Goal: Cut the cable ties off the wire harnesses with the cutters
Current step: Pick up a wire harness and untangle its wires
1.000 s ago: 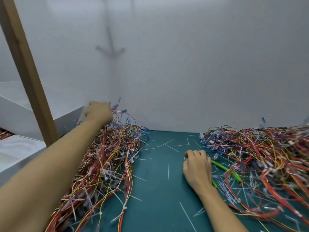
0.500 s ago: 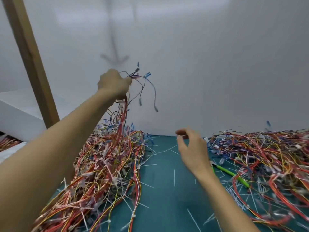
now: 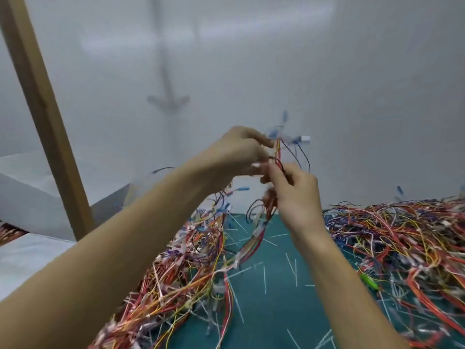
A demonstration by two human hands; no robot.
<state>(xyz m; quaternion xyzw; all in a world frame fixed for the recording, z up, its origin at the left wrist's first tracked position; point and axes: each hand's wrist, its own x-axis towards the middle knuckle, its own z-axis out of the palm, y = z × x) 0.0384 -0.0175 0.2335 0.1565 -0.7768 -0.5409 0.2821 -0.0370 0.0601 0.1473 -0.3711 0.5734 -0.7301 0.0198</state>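
Observation:
A wire harness (image 3: 256, 238) of red, yellow and black wires hangs in the air above the green mat, its lower end trailing into the left pile. My left hand (image 3: 236, 152) grips its upper end, where blue connectors stick out. My right hand (image 3: 294, 190) pinches the same harness just below, fingers curled round the wires. The green-handled cutters (image 3: 368, 283) lie on the mat to the right, partly hidden behind my right forearm and the right pile. Neither hand touches them.
A big pile of harnesses (image 3: 176, 285) covers the mat's left side and another pile (image 3: 402, 243) its right. Cut white tie pieces (image 3: 264, 275) litter the green mat (image 3: 271, 311) between them. A wooden post (image 3: 45, 117) stands at the left; white walls close the back.
My left hand has carried the lifted harness rightward toward the middle. My right hand rose from beside the cutters and took hold of the harness below the left hand.

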